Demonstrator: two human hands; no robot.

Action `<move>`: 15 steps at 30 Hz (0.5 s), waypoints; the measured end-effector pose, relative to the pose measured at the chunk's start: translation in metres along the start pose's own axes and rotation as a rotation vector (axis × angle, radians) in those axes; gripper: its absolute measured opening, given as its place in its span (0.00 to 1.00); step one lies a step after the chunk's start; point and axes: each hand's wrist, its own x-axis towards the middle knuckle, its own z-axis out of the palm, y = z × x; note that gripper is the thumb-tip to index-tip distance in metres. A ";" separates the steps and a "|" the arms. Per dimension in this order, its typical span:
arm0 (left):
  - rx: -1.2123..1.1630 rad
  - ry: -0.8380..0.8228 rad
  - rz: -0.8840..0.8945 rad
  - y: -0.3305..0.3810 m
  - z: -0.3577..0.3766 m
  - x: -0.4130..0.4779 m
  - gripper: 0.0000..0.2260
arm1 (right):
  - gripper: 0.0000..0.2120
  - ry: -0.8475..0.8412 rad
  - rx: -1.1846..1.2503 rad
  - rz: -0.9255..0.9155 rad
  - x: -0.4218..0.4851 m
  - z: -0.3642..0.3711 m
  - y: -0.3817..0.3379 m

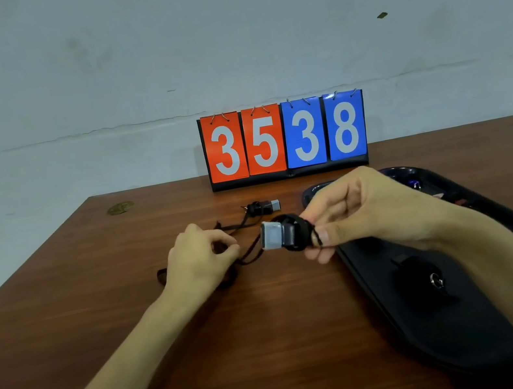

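1. The step in hand looks like winding or unwinding the black cord (252, 256) on a small black device (278, 236) with a grey cap. Which of the two it is cannot be told from a single view.
2. The right hand (364, 209) is clamped on the black end of the device, thumb and fingers pinching it where the cord loops round the body. It holds the device in the air above the middle of the desk (238, 334), just off the left rim of the black tray (480, 343).
3. The left hand (198, 259) is closed on the cord, pinching it between thumb and forefinger. The slack trails onto the desk beneath it.
4. The device's long axis runs roughly parallel to the desk's far edge. The grey cap points toward the left edge, at the left hand, and is turned slightly toward the person.
5. The next move probably calls for the right hand to keep the body steady while the left hand leads the cord round it, keeping it taut (slack would let the loops slip).
6. A second device (262, 208) of the same kind lies nearer the far edge, cap pointing right, in front of the flip scoreboard (284, 138).
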 end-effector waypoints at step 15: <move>-0.807 -0.137 0.275 0.064 -0.002 -0.046 0.13 | 0.05 0.207 -0.007 0.087 0.002 -0.008 0.007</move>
